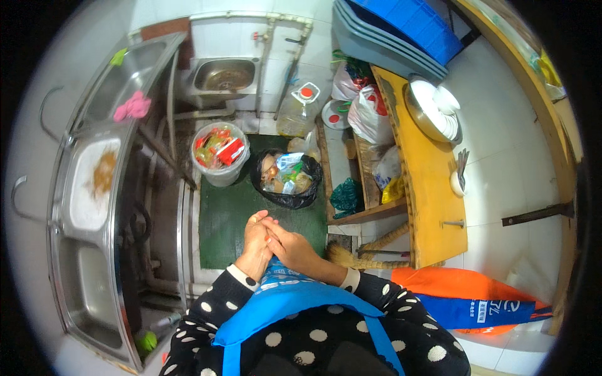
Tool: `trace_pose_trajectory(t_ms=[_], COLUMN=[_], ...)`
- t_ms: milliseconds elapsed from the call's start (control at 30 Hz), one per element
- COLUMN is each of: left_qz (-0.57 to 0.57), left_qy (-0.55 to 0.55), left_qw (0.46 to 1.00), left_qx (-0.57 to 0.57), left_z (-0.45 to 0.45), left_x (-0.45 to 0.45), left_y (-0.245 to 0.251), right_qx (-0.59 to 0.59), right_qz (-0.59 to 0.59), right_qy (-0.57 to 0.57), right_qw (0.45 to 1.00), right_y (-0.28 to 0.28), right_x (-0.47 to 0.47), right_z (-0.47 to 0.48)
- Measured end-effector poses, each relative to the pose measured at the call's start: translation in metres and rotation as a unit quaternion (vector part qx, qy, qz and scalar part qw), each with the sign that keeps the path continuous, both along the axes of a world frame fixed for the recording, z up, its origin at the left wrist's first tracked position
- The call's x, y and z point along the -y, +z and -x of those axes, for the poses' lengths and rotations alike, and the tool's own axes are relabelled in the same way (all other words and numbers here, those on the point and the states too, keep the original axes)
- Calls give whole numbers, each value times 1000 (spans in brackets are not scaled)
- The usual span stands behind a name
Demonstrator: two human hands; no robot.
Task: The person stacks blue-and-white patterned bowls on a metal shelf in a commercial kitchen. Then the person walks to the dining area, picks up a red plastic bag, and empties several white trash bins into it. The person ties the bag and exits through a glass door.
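My left hand (257, 239) and my right hand (290, 246) meet in front of the blue apron (301, 293), palms together with the fingers overlapping. No object shows between them; the inner surfaces are hidden. Beyond the fingertips, a black plastic bag (301, 203) of mixed waste lies open on the dark green mat (225, 225). To its left stands a white bucket (221, 177) lined with clear plastic and filled with red and yellow wrappers.
Steel sinks (115, 188) run along the left, with a pink cloth (133, 106) on the edge. At right, a yellow wooden board (430, 202) carries a steel bowl (416, 117) of white dishes. A large plastic bottle (296, 115) and a broom (343, 256) stand nearby.
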State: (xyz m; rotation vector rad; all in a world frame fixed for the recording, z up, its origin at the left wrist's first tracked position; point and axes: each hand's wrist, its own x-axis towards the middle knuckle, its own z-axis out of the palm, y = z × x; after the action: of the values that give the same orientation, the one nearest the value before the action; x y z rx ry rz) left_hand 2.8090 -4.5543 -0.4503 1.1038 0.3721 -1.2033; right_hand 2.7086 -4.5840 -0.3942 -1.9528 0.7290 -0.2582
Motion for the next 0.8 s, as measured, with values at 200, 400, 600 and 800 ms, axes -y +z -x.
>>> trace_pose_trajectory(t_ms=[200, 400, 600, 800], left_qz=[-13, -42, -82, -80], left_qy=[-76, -30, 6, -6], left_qw=[997, 998, 995, 988], left_qx=[25, 25, -61, -130], left_z=[-29, -87, -104, -118], left_x=[47, 99, 108, 116], left_y=[-14, -45, -76, -122], right_qx=[90, 32, -1, -21], right_qz=[-110, -115, 55, 163], right_qy=[-11, -162, -245, -473], right_qw=[990, 980, 968, 866], right_y=[-28, -73, -107, -152], right_x=[67, 197, 327, 467], right_z=[-15, 9, 46, 44])
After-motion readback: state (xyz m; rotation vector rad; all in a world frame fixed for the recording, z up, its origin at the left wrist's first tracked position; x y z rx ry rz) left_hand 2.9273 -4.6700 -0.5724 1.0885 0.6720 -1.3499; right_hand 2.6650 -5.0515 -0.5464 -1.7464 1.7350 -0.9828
